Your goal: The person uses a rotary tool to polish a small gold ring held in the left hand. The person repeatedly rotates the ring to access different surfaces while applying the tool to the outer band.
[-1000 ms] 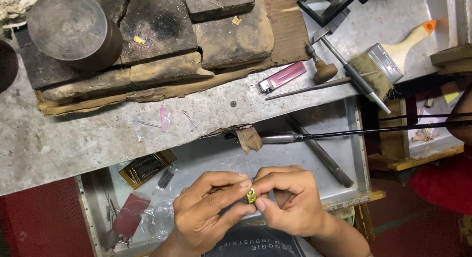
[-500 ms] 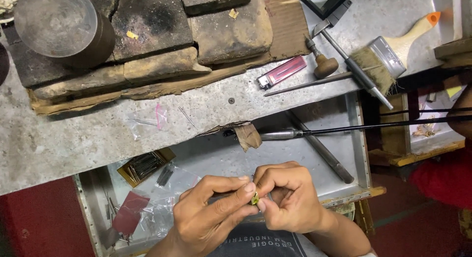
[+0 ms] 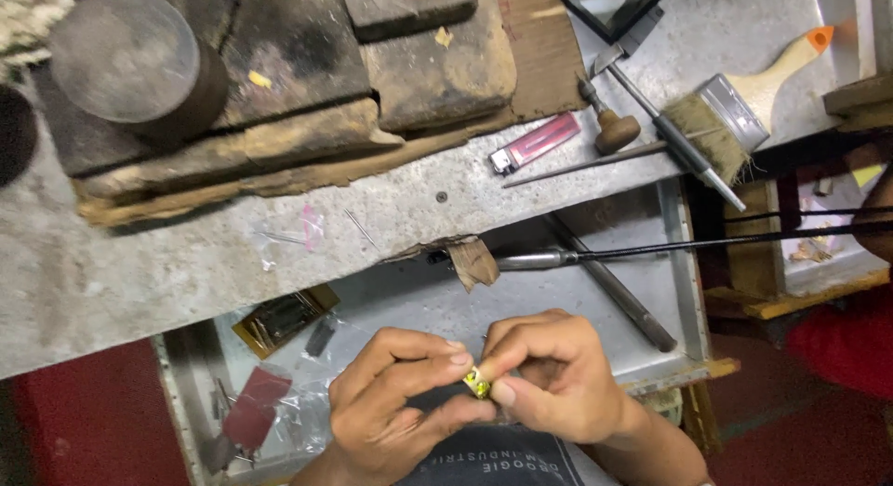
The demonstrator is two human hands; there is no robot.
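Low in the head view, my left hand and my right hand meet fingertip to fingertip over an open metal drawer. Between them they pinch a small gold-coloured piece, likely a ring or jewellery part. Both thumbs and forefingers press on it from either side. Most of the piece is hidden by the fingers.
A worn wooden bench peg juts over the drawer beside a thin tool on a black rod. On the grey bench top lie charred blocks, a round metal block, a pink lighter, a paintbrush and hand tools.
The view has shifted slightly. My two hands stay pinched on the small gold piece, with only small turns of the fingers.
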